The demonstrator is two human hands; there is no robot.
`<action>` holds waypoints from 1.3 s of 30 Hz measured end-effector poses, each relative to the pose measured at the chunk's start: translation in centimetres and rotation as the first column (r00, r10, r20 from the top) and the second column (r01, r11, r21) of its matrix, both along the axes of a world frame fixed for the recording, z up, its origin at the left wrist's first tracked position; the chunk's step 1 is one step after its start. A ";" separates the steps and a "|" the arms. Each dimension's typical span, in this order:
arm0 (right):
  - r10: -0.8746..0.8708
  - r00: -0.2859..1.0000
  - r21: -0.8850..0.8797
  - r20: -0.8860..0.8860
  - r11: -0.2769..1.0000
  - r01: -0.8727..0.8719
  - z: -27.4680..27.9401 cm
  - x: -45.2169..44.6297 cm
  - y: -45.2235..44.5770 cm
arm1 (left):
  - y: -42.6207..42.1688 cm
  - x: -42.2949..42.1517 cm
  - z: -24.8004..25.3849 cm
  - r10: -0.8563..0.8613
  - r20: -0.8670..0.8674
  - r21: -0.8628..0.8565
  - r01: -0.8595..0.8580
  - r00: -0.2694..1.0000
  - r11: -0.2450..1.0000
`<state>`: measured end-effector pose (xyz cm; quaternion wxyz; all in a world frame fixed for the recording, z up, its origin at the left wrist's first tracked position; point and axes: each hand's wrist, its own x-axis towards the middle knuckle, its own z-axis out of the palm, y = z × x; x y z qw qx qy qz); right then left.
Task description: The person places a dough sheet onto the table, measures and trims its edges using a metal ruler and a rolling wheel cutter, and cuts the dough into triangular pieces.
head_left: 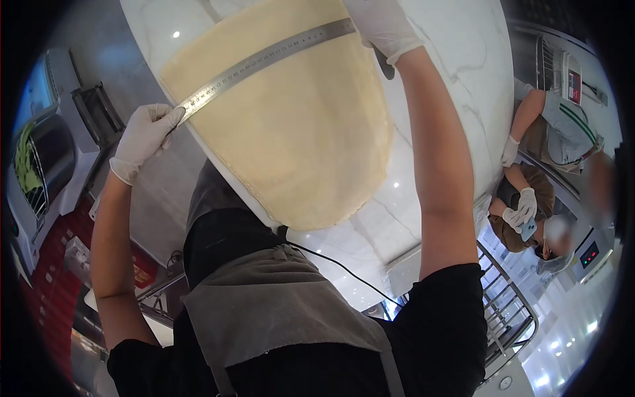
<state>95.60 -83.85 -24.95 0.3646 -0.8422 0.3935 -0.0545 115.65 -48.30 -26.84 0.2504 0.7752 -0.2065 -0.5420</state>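
A large sheet of pale yellow dough (297, 132) with a rounded near end lies flat on the white marble-patterned table (456, 86). Across it slants a steel ruler (264, 58). My gloved left hand (147, 135) pinches the ruler's left end at the dough's left edge, thumb on top. At the top of the view, my gloved right hand (385, 26) is beside the ruler's right end, its fingers partly cut off by the frame. From under this hand sticks out a rounded grey piece (383, 64), whose kind I cannot make out.
To the right, a person (529, 205) in gloves holds a blue phone (528, 229); another gloved person (562, 129) stands beyond. A metal rack (509, 304) is at lower right. A black cable (344, 269) runs by the table's near edge. Equipment with a green cloth (26, 162) stands left.
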 end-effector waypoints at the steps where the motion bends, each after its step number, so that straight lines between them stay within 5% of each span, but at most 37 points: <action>1: -0.013 1.000 0.019 -0.015 1.000 0.013 0.4 -0.2 0.1 | 0.1 0.0 -0.1 0.001 -0.005 0.003 -0.001 1.000 1.000; 12: -0.165 0.975 0.332 -0.151 0.920 0.207 3.2 -1.6 0.8 | 0.2 0.0 -0.3 0.015 -0.001 -0.010 -0.015 1.000 1.000; 14: 0.004 0.974 0.319 0.228 0.944 -0.079 1.3 -3.6 0.8 | 0.1 0.1 -0.3 0.013 0.004 -0.008 -0.013 1.000 1.000; 16: 0.088 0.911 0.274 0.403 0.938 -0.212 0.5 -4.4 0.3 | 0.1 0.0 -0.3 0.009 0.006 -0.002 -0.009 1.000 1.000; 19: -0.184 0.965 0.287 -0.189 0.929 0.233 3.5 -1.8 1.8 | 0.0 -0.1 -0.1 -0.005 0.003 0.000 0.005 1.000 1.000; 20: -0.185 0.964 0.291 -0.189 0.928 0.235 2.8 -2.6 1.7 | 0.0 0.0 0.0 -0.013 0.004 -0.002 0.013 1.000 1.000; 22: 0.024 0.966 0.347 0.257 0.931 -0.116 0.1 -5.6 0.6 | 0.0 0.2 0.1 -0.006 0.008 -0.002 0.006 1.000 1.000; 24: 0.112 0.880 0.317 0.462 0.906 -0.282 0.5 -5.6 1.0 | 0.0 0.0 0.0 -0.004 0.000 0.000 0.004 1.000 1.000; 26: -0.086 0.996 0.357 -0.004 0.930 0.082 1.4 -4.2 1.0 | -0.3 0.0 0.3 -0.012 0.009 0.003 0.012 1.000 1.000; 27: -0.192 0.950 0.314 -0.244 0.912 0.265 1.8 -4.2 1.3 | -0.4 -0.1 0.5 -0.022 0.017 0.010 0.022 1.000 1.000; 31: -0.142 0.916 0.277 -0.376 0.926 0.258 3.3 -5.9 2.3 | -0.2 -0.1 0.3 -0.035 0.023 0.005 0.034 0.999 0.999; 39: -0.156 0.928 0.341 -0.339 0.899 0.275 3.5 -7.4 2.7 | 0.1 0.2 -0.2 -0.045 0.020 0.005 0.045 0.999 0.999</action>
